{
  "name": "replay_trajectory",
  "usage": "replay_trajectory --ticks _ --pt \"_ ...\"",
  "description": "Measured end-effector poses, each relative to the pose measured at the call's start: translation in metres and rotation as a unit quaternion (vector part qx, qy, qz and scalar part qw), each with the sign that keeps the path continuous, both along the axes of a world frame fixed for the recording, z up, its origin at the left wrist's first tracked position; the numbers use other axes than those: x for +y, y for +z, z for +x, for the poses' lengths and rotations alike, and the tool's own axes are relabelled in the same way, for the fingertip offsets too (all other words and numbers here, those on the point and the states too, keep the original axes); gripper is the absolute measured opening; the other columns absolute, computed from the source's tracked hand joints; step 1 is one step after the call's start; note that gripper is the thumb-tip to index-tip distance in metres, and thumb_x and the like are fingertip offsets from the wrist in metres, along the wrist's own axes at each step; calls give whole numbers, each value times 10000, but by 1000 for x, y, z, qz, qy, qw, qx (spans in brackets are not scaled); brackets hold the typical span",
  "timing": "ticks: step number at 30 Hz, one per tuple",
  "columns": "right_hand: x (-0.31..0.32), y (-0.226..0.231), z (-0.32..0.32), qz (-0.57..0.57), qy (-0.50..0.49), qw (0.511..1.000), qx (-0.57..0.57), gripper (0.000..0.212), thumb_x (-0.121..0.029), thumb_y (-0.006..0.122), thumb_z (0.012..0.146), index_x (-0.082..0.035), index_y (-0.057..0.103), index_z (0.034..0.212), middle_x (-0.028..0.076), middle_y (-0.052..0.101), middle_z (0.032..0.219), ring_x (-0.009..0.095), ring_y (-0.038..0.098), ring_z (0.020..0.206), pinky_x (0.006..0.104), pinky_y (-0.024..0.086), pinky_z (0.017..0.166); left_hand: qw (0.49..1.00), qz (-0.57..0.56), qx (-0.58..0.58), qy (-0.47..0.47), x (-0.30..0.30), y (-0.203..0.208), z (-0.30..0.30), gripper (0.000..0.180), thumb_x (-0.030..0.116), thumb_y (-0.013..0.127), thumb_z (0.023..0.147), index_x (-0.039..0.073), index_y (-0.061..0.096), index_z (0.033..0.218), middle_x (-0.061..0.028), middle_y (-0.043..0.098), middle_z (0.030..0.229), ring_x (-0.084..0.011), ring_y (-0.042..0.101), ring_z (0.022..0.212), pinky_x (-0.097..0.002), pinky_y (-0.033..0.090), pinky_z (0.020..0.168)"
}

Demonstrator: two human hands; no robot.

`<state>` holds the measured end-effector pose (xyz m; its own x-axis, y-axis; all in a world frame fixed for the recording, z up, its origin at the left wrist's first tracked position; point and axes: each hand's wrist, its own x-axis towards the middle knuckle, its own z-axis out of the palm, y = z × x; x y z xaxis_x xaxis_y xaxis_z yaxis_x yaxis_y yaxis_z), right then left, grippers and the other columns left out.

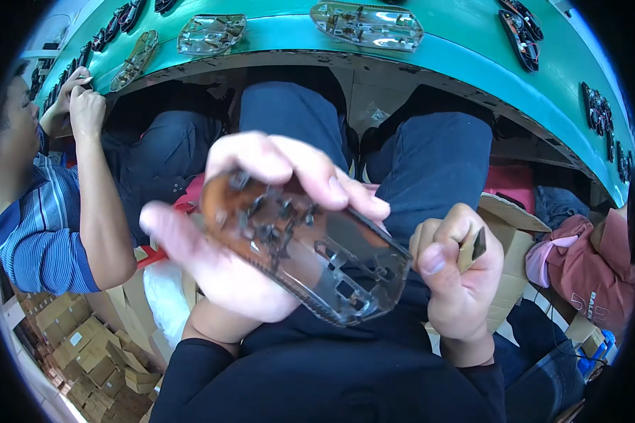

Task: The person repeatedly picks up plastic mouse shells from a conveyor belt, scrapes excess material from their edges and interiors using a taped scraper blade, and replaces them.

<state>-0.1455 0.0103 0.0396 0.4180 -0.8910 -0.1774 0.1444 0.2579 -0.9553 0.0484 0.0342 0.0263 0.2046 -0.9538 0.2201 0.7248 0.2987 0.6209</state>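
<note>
Above my lap my left hand [250, 275] is wrapped round a translucent smoky-brown plastic shell [331, 264], long and tapered. Its inner side, with posts, clips and small rectangular openings, faces up, and an orange-brown tint shows at its wider end. The fingers lie over the far edge and the palm supports the near side. Close by the shell's tapered right end, my right hand [458, 278] is closed in a pinch. A small thin piece with a dark edge [479, 244] sticks out between its fingers; its kind cannot be made out.
Across the top runs a green workbench [275, 42]. Similar translucent shells [367, 27] and dark assembled parts [521, 39] lie on it. A co-worker in a striped blue shirt [46, 233] sits at the left, hands at the bench. Cardboard boxes [85, 345] stand lower left; a reddish garment [585, 271] lies right.
</note>
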Motion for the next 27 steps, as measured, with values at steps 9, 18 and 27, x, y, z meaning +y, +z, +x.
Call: replay_trajectory --ticks 9,18,27 --pt "-4 15 14 31 68 987 -142 240 -41 568 991 -7 512 1222 1 573 937 12 406 662 184 382 675 933 175 299 -95 -4 5 -13 732 700 190 980 52 515 1077 -195 601 944 -427 661 871 -531 579 749" --pt "-8 12 15 -102 101 989 -24 431 -269 667 963 49 520 1214 65 616 919 72 537 775 249 439 813 902 164 353 -186 -7 -8 -16 711 664 195 999 38 500 1143 -193 605 1006 -407 657 936 -469 561 836" --pt "-12 17 8 -81 115 990 -28 417 -250 709 932 44 535 1171 100 644 1036 87 575 843 256 443 878 889 255 331 -188 -13 5 -20 551 571 298 1038 51 464 1117 -140 533 934 -258 548 798 -349 516 687"
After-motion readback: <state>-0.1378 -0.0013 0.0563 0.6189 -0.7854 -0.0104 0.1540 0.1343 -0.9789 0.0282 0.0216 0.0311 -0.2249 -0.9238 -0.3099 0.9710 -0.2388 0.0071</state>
